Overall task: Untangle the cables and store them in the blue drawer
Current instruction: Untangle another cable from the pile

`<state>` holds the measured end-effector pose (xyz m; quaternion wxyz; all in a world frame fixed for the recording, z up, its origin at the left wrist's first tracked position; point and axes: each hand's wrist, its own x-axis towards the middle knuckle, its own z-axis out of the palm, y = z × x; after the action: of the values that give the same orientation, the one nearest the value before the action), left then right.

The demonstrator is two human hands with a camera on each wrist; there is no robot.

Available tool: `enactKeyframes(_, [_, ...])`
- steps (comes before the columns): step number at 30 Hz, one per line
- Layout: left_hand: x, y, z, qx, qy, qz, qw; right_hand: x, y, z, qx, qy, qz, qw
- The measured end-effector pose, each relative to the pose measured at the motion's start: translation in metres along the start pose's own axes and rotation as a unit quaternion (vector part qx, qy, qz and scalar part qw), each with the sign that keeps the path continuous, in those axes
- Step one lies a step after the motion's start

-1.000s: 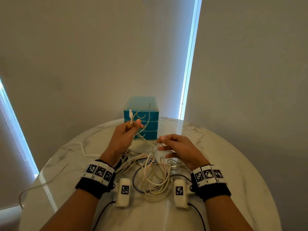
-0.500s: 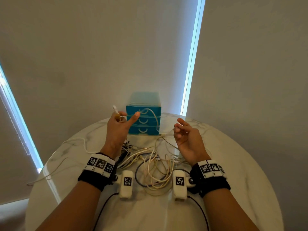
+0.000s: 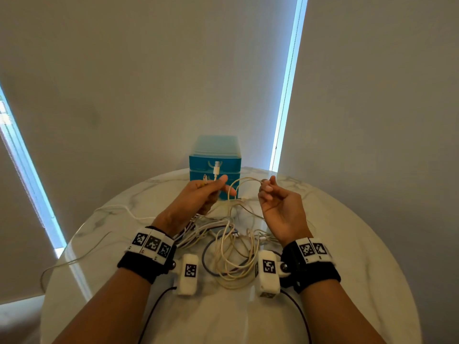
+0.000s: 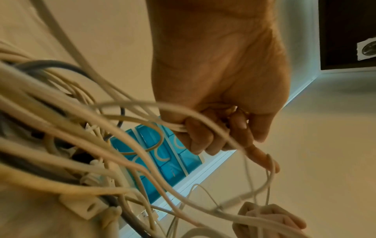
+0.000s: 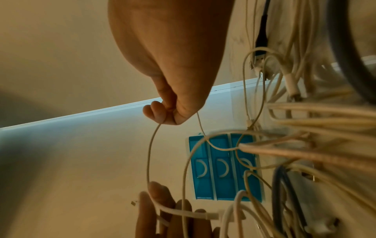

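A tangle of white and cream cables (image 3: 231,252) with one dark cable lies on the marble table (image 3: 360,244) between my wrists. My left hand (image 3: 216,188) is raised in front of the blue drawer unit (image 3: 214,157) and grips cable ends; a white plug (image 3: 216,170) sticks up above its fingers (image 4: 200,138). My right hand (image 3: 267,186) is raised palm up and pinches a thin cream cable (image 5: 149,154). That cable arcs in a loop (image 3: 239,181) between both hands and trails down into the tangle. All three drawers (image 5: 221,167) are closed.
A long cream cable (image 3: 82,254) trails off the tangle over the table's left side to its edge. The drawer unit stands at the table's far edge against a grey wall. Bright window strips (image 3: 285,95) run on both sides.
My right hand has risen off the tangle and turned palm up, pinching the thin cable. My left hand has shifted right, in front of the drawers, with the plug now upright.
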<state>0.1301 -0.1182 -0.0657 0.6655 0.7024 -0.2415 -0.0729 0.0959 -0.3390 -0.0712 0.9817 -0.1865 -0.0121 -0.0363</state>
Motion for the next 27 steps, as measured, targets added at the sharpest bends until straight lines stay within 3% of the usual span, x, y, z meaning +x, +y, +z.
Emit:
enactKeyframes(7, [0.001, -0.005, 0.001, 0.028, 0.026, 0.007, 0.999, 0.003, 0.002, -0.002, -0.037, 0.0, -0.004, 0.999])
enactKeyframes(10, [0.004, -0.005, -0.001, -0.015, 0.044, 0.012, 0.999, 0.001, 0.004, -0.001, -0.202, -0.013, 0.019, 0.979])
enactKeyframes(12, [0.005, -0.004, -0.002, -0.037, 0.06, 0.014, 0.997, -0.002, 0.007, 0.001, -0.384, -0.041, 0.041, 0.922])
enactKeyframes(15, [0.007, -0.005, -0.003, -0.058, 0.093, 0.008, 0.994, -0.01, 0.011, 0.005, -0.599, -0.101, 0.083, 0.79])
enactKeyframes(16, [0.008, -0.006, -0.004, -0.062, 0.098, 0.008, 0.993, -0.012, 0.011, 0.005, -0.629, -0.119, 0.094, 0.763])
enactKeyframes(17, [0.007, -0.005, -0.004, -0.065, 0.101, 0.008, 0.993, -0.014, 0.011, 0.005, -0.635, -0.128, 0.091, 0.756])
enactKeyframes(19, [0.007, -0.005, -0.007, -0.052, 0.111, 0.005, 0.992, -0.012, 0.01, 0.005, -0.59, -0.11, 0.032, 0.8])
enactKeyframes(21, [0.007, -0.007, -0.009, -0.011, 0.114, -0.002, 0.993, -0.006, 0.005, 0.004, -0.474, -0.049, -0.054, 0.877])
enactKeyframes(23, [0.006, -0.009, -0.01, 0.032, 0.105, -0.012, 0.994, -0.001, -0.003, 0.001, -0.349, -0.013, -0.09, 0.933])
enactKeyframes(27, [0.002, -0.01, -0.01, 0.113, 0.073, -0.043, 0.99, 0.003, -0.009, -0.008, -0.227, 0.012, -0.102, 0.968])
